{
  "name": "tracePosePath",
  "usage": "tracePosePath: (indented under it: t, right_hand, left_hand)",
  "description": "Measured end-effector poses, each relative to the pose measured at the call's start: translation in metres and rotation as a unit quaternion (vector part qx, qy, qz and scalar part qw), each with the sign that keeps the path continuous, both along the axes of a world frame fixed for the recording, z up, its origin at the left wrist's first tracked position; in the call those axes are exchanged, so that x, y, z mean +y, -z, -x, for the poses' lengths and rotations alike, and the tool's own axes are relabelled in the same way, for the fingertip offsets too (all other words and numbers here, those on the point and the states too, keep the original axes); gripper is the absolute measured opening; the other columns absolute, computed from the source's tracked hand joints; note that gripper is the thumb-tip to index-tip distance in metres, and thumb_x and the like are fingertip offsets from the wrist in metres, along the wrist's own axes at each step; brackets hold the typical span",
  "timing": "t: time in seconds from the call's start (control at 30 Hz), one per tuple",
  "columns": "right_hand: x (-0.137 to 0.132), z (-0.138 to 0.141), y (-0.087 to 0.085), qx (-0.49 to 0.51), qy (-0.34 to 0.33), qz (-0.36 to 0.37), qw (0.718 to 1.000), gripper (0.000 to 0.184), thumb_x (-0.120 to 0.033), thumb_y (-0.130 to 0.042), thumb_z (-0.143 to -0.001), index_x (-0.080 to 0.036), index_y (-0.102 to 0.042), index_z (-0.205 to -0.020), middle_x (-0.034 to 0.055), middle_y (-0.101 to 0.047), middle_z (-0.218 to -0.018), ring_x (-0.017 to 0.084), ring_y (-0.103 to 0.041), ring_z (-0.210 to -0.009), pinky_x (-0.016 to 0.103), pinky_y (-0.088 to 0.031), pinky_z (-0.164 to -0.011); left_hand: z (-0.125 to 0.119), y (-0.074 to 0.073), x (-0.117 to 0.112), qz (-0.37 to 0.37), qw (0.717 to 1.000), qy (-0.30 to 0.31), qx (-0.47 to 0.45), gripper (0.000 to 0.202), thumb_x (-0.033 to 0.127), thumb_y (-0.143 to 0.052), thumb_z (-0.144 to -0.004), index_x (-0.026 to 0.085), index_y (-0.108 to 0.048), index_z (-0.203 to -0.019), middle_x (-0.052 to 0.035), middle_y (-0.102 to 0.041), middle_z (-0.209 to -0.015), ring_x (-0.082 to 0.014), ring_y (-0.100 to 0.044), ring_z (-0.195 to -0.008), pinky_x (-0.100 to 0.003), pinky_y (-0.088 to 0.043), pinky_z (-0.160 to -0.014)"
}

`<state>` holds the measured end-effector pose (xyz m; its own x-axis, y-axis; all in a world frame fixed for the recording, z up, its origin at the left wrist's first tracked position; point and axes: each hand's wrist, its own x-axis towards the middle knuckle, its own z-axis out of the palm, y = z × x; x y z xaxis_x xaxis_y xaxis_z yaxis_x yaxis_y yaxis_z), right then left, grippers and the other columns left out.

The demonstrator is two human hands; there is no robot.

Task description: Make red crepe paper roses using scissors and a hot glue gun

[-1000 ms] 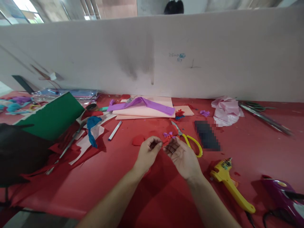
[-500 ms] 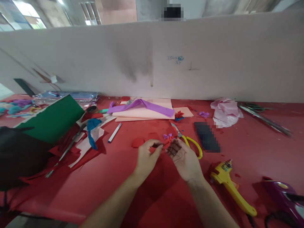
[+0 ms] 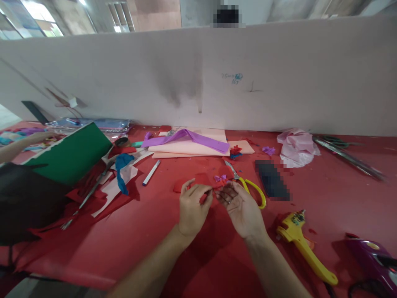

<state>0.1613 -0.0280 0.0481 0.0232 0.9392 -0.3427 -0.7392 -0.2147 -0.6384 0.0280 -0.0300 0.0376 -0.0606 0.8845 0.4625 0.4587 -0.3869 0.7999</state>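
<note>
My left hand (image 3: 194, 209) is closed in a pinch at the thumb and index finger, its other fingers raised. My right hand (image 3: 243, 211), palm turned up and a ring on one finger, closes its fingertips on a small red crepe-like piece (image 3: 221, 183). Both sets of fingertips meet at this piece, which is partly hidden by them. Just beyond lies a small purple bow-like piece (image 3: 221, 178). Yellow-handled scissors (image 3: 254, 191) lie beside my right hand, blades pointing away. Behind my left hand rests a flat red piece (image 3: 179, 185).
On the red table (image 3: 149, 240) are a white marker (image 3: 151, 172), a dark phone (image 3: 273, 180), a yellow glue gun (image 3: 305, 246) and a purple device (image 3: 370, 258). Purple strip (image 3: 203, 140), peach sheets (image 3: 186, 151) and crumpled pink plastic (image 3: 297, 147) lie behind. Another person's arm (image 3: 23, 145) reaches in left.
My left hand has rotated, lifting its outer fingers, and its pinch has moved closer to my right fingertips. Another person's arm has appeared at the far left.
</note>
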Motion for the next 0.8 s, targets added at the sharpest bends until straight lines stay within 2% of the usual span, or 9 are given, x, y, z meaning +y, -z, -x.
tracePosePath:
  t: [0.1, 0.27, 0.47, 0.67, 0.8]
  right_hand:
    - [-0.001, 0.0, 0.0, -0.031, 0.002, 0.002, 1.0, 0.01, -0.032, -0.069, -0.071, -0.022, -0.066, -0.072, 0.001, -0.07, -0.068, 0.017, -0.064, -0.069, 0.031, -0.048, -0.07]
    - [-0.003, 0.002, 0.003, -0.082, 0.007, 0.006, 0.997, 0.008, -0.03, -0.069, -0.069, -0.023, -0.068, -0.073, 0.0013, -0.07, -0.073, 0.016, -0.062, -0.072, 0.027, -0.043, -0.063]
    - [-0.007, 0.01, 0.007, -0.097, -0.024, -0.018, 0.995, 0.008, -0.021, -0.071, -0.062, -0.022, -0.072, -0.07, 0.0005, -0.07, -0.075, 0.016, -0.06, -0.075, 0.028, -0.045, -0.073]
    - [-0.011, 0.015, 0.01, -0.186, -0.031, -0.08, 0.979, 0.014, -0.021, -0.069, -0.069, -0.025, -0.075, -0.081, 0.0019, -0.073, -0.089, 0.016, -0.061, -0.086, 0.029, -0.043, -0.083]
    - [-0.016, 0.016, 0.008, -0.225, -0.052, -0.115, 0.966, 0.016, -0.021, -0.069, -0.071, -0.028, -0.076, -0.084, 0.0013, -0.073, -0.095, 0.018, -0.061, -0.094, 0.032, -0.042, -0.089]
  left_hand:
    - [0.0, 0.0, 0.0, 0.014, 1.0, 0.006, -0.027, 0.014, 0.02, -0.059, -0.079, 0.027, -0.071, -0.081, -0.0029, -0.072, -0.081, -0.02, -0.061, -0.077, -0.043, -0.035, -0.1]
    - [0.001, 0.001, 0.0, 0.064, 0.996, 0.01, -0.069, 0.014, 0.024, -0.057, -0.082, 0.024, -0.07, -0.086, -0.0051, -0.07, -0.086, -0.0195, -0.061, -0.082, -0.033, -0.045, -0.081]
    - [0.001, 0.003, 0.002, 0.069, 0.995, 0.01, -0.07, 0.013, 0.025, -0.058, -0.081, 0.023, -0.07, -0.085, -0.0049, -0.069, -0.084, -0.0192, -0.061, -0.082, -0.033, -0.044, -0.082]
    - [0.002, 0.004, 0.003, 0.068, 0.994, 0.004, -0.087, 0.012, 0.021, -0.059, -0.078, 0.023, -0.07, -0.082, -0.0039, -0.069, -0.082, -0.0188, -0.06, -0.082, -0.033, -0.044, -0.083]
    - [0.0, 0.0, 0.006, 0.132, 0.977, 0.013, -0.166, 0.01, 0.018, -0.06, -0.076, 0.02, -0.069, -0.079, -0.0027, -0.068, -0.08, -0.0161, -0.059, -0.077, -0.029, -0.045, -0.076]
